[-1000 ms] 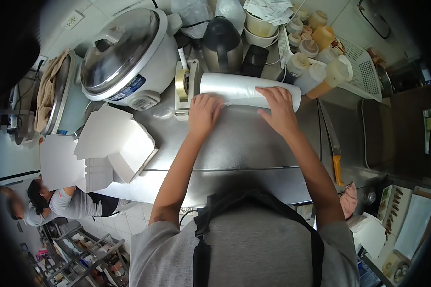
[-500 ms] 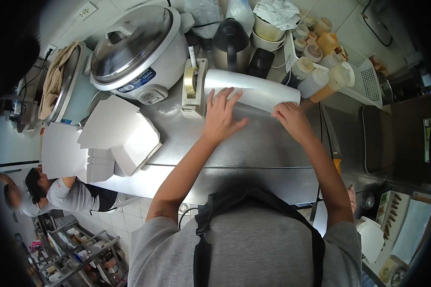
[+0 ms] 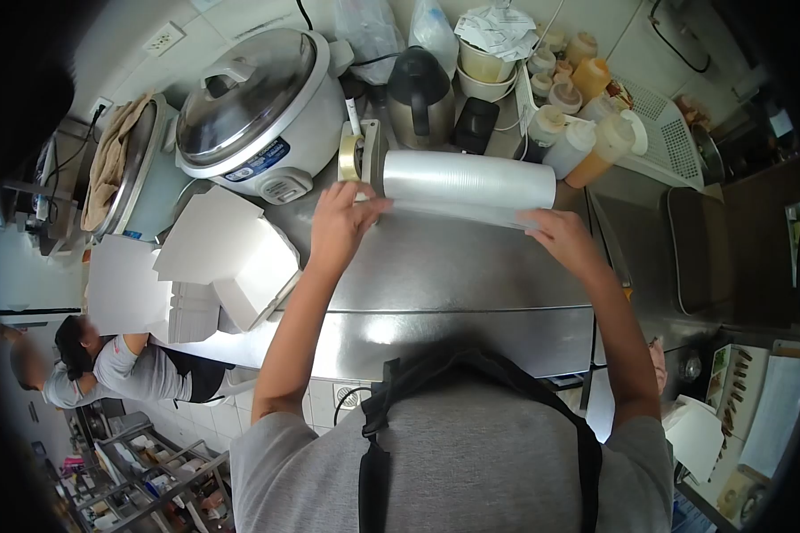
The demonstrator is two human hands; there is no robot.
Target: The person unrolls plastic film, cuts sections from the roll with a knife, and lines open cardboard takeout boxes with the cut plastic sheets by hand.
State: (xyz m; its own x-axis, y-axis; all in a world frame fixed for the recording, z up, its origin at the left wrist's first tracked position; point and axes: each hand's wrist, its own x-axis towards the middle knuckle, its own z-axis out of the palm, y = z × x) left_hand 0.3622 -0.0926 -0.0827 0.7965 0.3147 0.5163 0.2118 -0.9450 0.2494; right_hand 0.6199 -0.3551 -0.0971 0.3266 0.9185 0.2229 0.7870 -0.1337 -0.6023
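A thick roll of plastic wrap (image 3: 471,178) lies crosswise on the steel counter, its surface glossy and whitish. Along its near side, a thin clear strip of the plastic film (image 3: 458,211) stretches between my two hands. My left hand (image 3: 340,218) pinches the film's left end, just in front of the tape dispenser (image 3: 371,151). At the other end, my right hand (image 3: 562,236) has thumb and fingers closed on the film, close to the roll's right end.
Open white takeout boxes (image 3: 227,258) stand left on the steel counter (image 3: 453,275). Behind are a rice cooker (image 3: 280,147), a thermal jug (image 3: 420,102) and a white basket (image 3: 653,133) with sauce bottles (image 3: 609,147). Two people (image 3: 147,369) are at lower left.
My left hand has moved left from the roll's top and closed on the film. My right hand has shifted slightly nearer me. The film edge is now drawn away from the roll.
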